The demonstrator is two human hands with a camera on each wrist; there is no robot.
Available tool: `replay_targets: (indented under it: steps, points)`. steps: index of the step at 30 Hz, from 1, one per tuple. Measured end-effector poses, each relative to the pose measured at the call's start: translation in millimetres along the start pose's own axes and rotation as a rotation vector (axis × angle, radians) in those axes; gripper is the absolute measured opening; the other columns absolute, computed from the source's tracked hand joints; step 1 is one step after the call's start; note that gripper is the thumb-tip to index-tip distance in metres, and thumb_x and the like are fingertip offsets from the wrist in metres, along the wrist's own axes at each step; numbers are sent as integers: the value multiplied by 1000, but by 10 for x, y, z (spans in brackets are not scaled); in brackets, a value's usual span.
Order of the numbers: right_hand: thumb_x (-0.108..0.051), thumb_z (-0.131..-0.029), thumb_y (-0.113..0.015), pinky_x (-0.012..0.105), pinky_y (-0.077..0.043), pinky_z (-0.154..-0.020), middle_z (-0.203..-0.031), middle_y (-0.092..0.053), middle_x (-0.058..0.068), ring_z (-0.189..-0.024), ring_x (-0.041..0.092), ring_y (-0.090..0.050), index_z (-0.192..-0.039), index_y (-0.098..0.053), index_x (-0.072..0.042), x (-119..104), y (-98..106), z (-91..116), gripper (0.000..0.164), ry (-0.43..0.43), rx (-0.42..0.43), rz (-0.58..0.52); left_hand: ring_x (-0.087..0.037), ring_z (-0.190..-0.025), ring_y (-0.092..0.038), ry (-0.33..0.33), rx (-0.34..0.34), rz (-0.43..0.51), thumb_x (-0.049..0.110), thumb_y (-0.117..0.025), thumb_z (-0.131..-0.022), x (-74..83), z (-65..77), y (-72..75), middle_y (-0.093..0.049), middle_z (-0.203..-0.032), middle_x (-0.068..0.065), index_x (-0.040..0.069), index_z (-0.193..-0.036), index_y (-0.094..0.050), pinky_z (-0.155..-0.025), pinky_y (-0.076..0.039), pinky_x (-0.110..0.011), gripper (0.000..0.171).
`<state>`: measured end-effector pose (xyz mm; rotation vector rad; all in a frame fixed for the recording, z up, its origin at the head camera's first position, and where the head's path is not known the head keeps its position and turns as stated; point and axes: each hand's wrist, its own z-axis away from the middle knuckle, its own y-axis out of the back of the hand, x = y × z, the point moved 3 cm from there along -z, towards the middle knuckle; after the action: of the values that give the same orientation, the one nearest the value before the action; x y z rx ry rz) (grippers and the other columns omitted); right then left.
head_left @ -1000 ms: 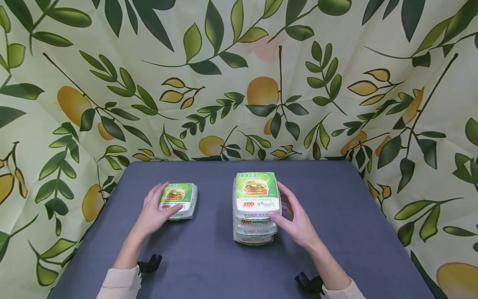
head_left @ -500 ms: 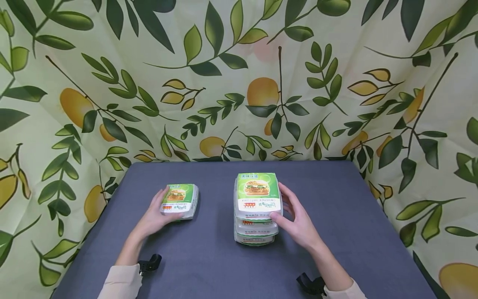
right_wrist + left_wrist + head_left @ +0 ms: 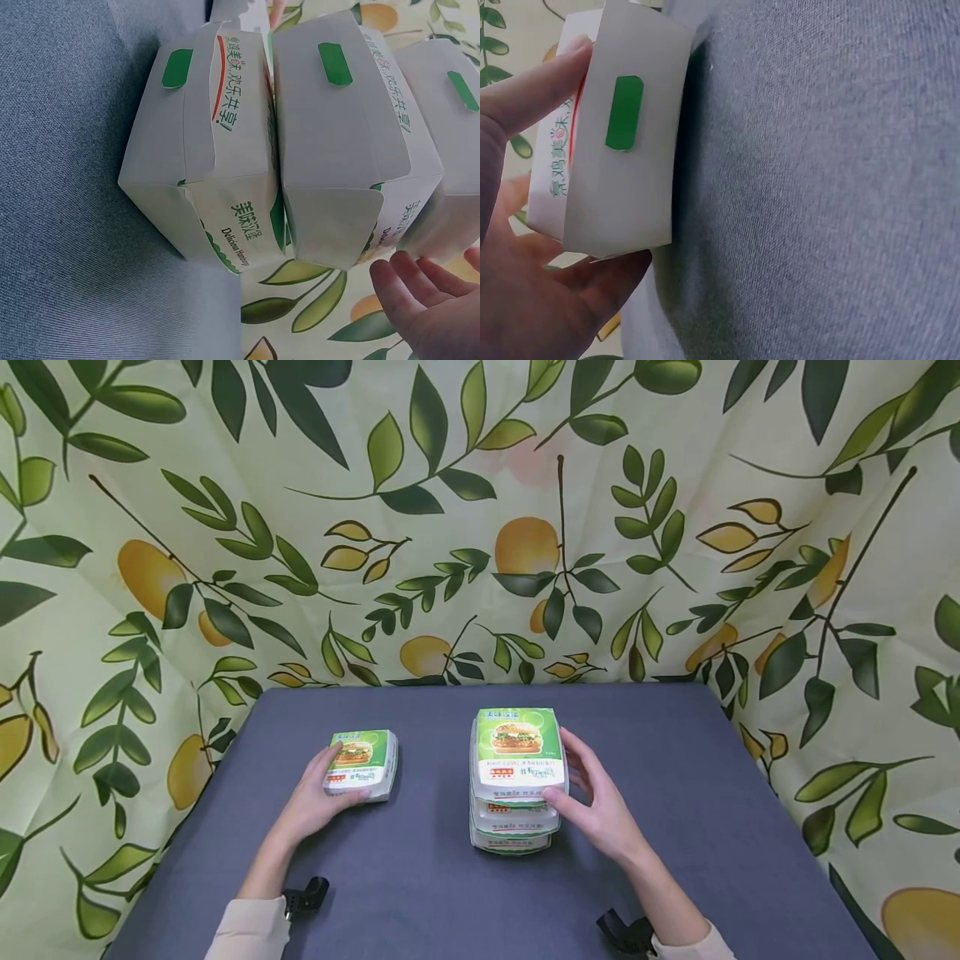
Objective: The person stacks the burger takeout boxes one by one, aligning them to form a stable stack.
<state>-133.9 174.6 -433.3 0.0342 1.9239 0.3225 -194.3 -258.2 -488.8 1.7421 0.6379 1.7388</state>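
On the left of the table, a white and green paper burger box point(image 3: 363, 772) stands in the grip of my left hand point(image 3: 309, 802). My thumb lies along its front edge and the fingers go round its left side. The left wrist view shows the box's front wall point(image 3: 626, 172) with a green tab. Right of centre, three like boxes form a slightly uneven stack. My right hand point(image 3: 603, 818) holds the top box point(image 3: 517, 747) by its right front corner, thumb in front, fingers at the right side. The middle box point(image 3: 517, 821) and bottom box point(image 3: 510, 842) show below it.
A grey-blue cloth covers the table point(image 3: 435, 902). Behind and at both sides hangs a fabric backdrop point(image 3: 450, 593) printed with leaves and oranges. Black wrist mounts point(image 3: 307, 895) stick out inward from both wrists.
My left hand has slid down off the box's top onto its left side and front edge, uncovering more of the printed lid. The right hand and the stack have stayed in place.
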Motion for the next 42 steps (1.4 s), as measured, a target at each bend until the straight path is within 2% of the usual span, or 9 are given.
replay_targets:
  steps: [5,16,24,32,38,42]
  points:
    - [-10,-93,-70,19,-38,-106,-158,-36,9,-138,19,-42,-160,-28,-13,0,5,3,79,-7,7,13,-51,-148,-17,6,16,-1,47,-81,-84,5,3,-26,-15,-163,-29,7,-160,-26,-114,-19,-69,102]
    - [-11,-94,-69,17,-38,-105,-158,-36,11,-138,29,-41,-160,-28,-11,-13,-2,-5,78,-13,1,13,-48,-147,-22,-20,57,-4,48,-82,-83,118,0,-67,-21,-163,-26,9,-160,-30,-114,-23,-67,101]
    - [-10,-94,-69,17,-39,-104,-158,-37,10,-137,22,-42,-160,-28,-12,-16,-7,-9,78,-6,-3,8,-44,-145,-27,-37,81,18,52,-82,-82,315,19,-63,-24,-163,-22,14,-160,-32,-111,-28,-65,100]
    - [-10,-95,-69,17,-39,-104,-157,-38,10,-137,31,-41,-160,-28,-13,-9,-6,-2,77,-12,1,12,-41,-144,-30,-81,104,18,52,-81,-83,512,24,-52,-26,-162,-18,15,-160,-33,-109,-31,-63,97]
    - [-11,-95,-69,18,-39,-104,-157,-38,9,-138,24,-42,-160,-29,-14,-2,-9,-1,76,-13,4,13,-39,-142,-33,-124,121,28,50,-82,-83,673,21,-45,-28,-162,-16,16,-159,-35,-108,-32,-61,96]
    - [-11,-95,-69,18,-39,-104,-157,-38,9,-139,26,-41,-160,-29,-15,0,-12,0,76,-11,4,13,-39,-143,-33,-150,131,32,49,-83,-82,778,32,-42,-28,-162,-15,17,-159,-36,-108,-32,-61,96]
